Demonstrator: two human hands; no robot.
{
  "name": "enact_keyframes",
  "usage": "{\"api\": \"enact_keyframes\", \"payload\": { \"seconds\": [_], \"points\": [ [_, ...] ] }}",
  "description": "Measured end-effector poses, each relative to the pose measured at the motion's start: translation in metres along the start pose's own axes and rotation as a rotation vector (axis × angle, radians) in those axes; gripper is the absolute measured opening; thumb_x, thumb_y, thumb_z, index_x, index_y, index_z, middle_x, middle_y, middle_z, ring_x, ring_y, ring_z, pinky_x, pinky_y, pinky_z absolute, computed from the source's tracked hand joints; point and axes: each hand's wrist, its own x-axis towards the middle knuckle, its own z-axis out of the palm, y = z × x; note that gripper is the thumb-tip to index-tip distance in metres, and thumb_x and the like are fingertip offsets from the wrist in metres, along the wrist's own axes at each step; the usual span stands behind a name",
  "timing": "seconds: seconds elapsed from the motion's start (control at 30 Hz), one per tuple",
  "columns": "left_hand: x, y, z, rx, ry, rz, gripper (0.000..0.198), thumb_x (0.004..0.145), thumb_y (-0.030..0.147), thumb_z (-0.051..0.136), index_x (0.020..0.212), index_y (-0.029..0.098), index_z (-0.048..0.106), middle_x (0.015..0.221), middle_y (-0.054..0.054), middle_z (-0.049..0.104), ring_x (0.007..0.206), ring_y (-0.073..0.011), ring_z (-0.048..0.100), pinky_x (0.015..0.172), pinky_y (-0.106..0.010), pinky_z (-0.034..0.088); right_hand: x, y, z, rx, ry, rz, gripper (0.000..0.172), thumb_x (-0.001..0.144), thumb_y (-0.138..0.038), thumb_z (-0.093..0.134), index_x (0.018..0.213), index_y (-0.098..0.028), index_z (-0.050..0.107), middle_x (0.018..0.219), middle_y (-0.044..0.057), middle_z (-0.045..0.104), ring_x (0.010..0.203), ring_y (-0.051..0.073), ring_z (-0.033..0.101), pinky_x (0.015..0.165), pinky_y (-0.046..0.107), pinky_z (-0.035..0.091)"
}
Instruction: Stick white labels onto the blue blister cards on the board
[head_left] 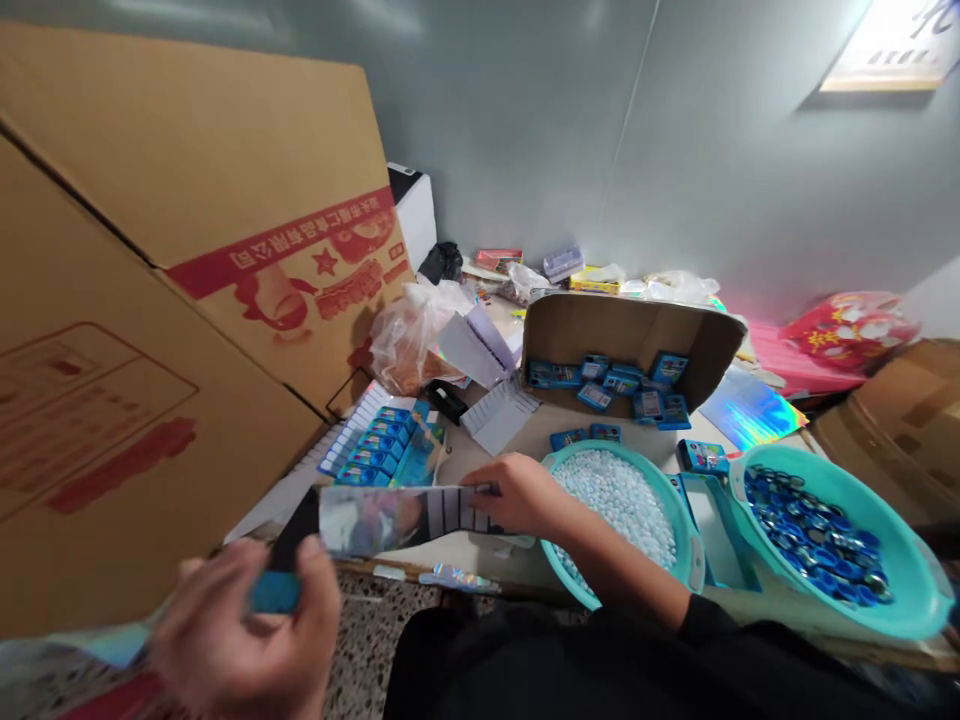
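Silvery strip (375,520) pinched in right hand (521,492); blurred left hand (244,630) clamped on black-and-blue item (291,545); turquoise basin (697,558), white pellets (630,500), nearby.

On the large carton (172,330), the red band (285,240) carries "食品有限公司", upside down; lettering on the wall sign (892,50) and small blue boxes (596,396) cannot be read.
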Motion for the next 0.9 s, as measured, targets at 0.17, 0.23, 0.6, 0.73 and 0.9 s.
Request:
{"api": "enact_keyframes", "payload": {
  "seconds": [0.17, 0.23, 0.6, 0.73, 0.9],
  "points": [
    [0.037, 0.002, 0.000, 0.252, -0.586, 0.614, 0.037, 0.090, 0.025, 0.058, 0.127, 0.025, 0.062, 0.111, -0.006, 0.074, 0.098, -0.0238, 0.069, 0.109, -0.049, 0.037, 0.018, -0.010, 0.005, 0.101, -0.089, -0.200, 0.026, 0.087, -0.018, 0.062, 0.107, -0.025, 0.077, 0.101, 0.005, 0.077, 0.090, 0.019, 0.069, 0.076, 0.024, 0.046],
    [0.048, -0.010, 0.006, 0.241, -0.583, 0.678, 0.037, 0.093, 0.024, 0.056, 0.129, 0.024, 0.062, 0.110, -0.006, 0.075, 0.097, -0.0215, 0.070, 0.107, -0.044, 0.039, 0.028, -0.010, 0.009, 0.187, -0.077, -0.182, 0.026, 0.085, -0.017, 0.063, 0.106, -0.023, 0.077, 0.099, 0.005, 0.077, 0.087, 0.018, 0.069, 0.074, 0.024, 0.047],
    [0.112, -0.103, 0.022, -0.050, -0.543, 0.793, 0.024, 0.089, 0.027, 0.059, 0.107, 0.028, 0.075, 0.114, -0.004, 0.074, 0.110, -0.0248, 0.068, 0.107, -0.046, 0.045, 0.079, -0.022, 0.039, 0.587, 0.005, 0.098, 0.025, 0.078, -0.026, 0.071, 0.099, -0.014, 0.078, 0.081, 0.002, 0.074, 0.070, 0.014, 0.061, 0.063, 0.022, 0.044],
    [0.132, -0.136, 0.033, -0.221, -0.601, 0.802, 0.021, 0.086, 0.019, 0.063, 0.101, 0.027, 0.075, 0.118, -0.004, 0.073, 0.116, -0.0242, 0.065, 0.107, -0.046, 0.046, 0.097, -0.029, 0.055, 0.518, 0.092, 0.202, 0.022, 0.076, -0.023, 0.072, 0.095, -0.016, 0.078, 0.079, 0.000, 0.073, 0.069, 0.013, 0.060, 0.063, 0.022, 0.043],
    [0.131, -0.171, 0.033, -0.626, -0.681, 0.600, 0.030, 0.081, 0.009, 0.066, 0.105, 0.027, 0.070, 0.104, -0.003, 0.077, 0.103, -0.0218, 0.071, 0.098, -0.042, 0.055, 0.105, 0.002, 0.080, 0.336, 0.388, 0.554, 0.023, 0.080, -0.027, 0.068, 0.098, -0.014, 0.076, 0.083, 0.003, 0.074, 0.075, 0.016, 0.064, 0.062, 0.022, 0.045]
  ]
}}
